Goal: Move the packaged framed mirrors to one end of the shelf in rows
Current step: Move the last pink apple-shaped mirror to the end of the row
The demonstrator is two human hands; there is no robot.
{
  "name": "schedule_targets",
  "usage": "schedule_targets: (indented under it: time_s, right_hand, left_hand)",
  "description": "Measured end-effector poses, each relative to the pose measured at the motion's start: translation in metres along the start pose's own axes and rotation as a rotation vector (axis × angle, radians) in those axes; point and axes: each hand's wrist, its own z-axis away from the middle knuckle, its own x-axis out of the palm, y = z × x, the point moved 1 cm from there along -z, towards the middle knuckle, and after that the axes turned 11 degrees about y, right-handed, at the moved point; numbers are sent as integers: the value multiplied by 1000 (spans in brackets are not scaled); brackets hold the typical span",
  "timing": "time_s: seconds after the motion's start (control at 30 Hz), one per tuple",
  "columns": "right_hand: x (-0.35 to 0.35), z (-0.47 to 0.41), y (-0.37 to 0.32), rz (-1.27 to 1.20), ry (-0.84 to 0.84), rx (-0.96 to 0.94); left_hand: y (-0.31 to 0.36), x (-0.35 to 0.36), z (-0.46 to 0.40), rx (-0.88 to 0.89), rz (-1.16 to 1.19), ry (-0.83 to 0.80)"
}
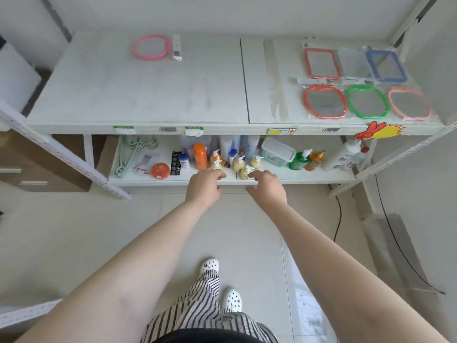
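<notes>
Reaching for the last stray piece is what you have left, as far as I can judge: five packaged mirrors already lie at the upper right of the frame in two rows, with a red rectangular mirror (322,63) and a blue rectangular mirror (385,66) behind, and a red rounded mirror (324,101), a green mirror (367,102) and a pale pink mirror (409,103) in front. The pink round mirror (151,47) sits alone at the upper left of the top shelf (148,95), well apart from the group.

Your left hand (204,187) and right hand (268,187) both hang loose at the centre of the frame, fingers slack and grasping nothing, in front of the lower shelf's edge and the pump bottles (243,167) there.

Lift your left hand up and across to the pink round one, and take it by the frame through the wrapper, not by the loose white header card at its right side, which looks likely to flex or tear. Carry it flat to the right end. The back row seems to have a gap between red and blue, though a clear wrapper may lie there; check before you set it down, and line it up square with its neighbours
</notes>
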Motion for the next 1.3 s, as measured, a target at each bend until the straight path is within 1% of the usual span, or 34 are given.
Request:
schedule_targets:
  time_s: [0.07, 0.17, 0.3, 0.4, 0.53, 0.63, 0.77, 0.9, 1.0, 1.13, 1.3]
  right_hand:
    - [10, 11, 0, -8, -12, -16]
    - [15, 22, -11, -32, -21, -29]
    - [10, 23, -45, -51, -10, -85]
    - [9, 20, -73, -39, 2, -127]
    - [14, 17, -115, -26, 48, -149]
    - [28, 12, -148, -52, 73, -131]
    - [62, 1, -200, -60, 89, -56]
    - [102, -5, -273, -84, 81, 0]
    - [128, -10, -321, -116, 50, 11]
    - [139, -22, -353, -88, 51, 30]
    - [124, -60, -361, -61, 90, 112]
  left_hand:
    - [-4, -3, 18, 4, -36, -26]
    - [-14, -23, 23, 18, -49, -2]
    - [-28, -59, 17, -9, -76, 61]
    - [-39, -74, 15, -15, -39, 106]
    - [-65, -90, 6, -2, -11, 103]
    - [-98, -104, -5, 20, 10, 96]
    - [-161, -133, -29, 39, 32, 65]
    - [-242, -173, -51, -30, 129, 59]
    - [-293, -202, -64, -63, 116, 61]
    - [-324, -229, -96, -58, 122, 82]
    - [-327, -241, -143, -53, 144, 107]
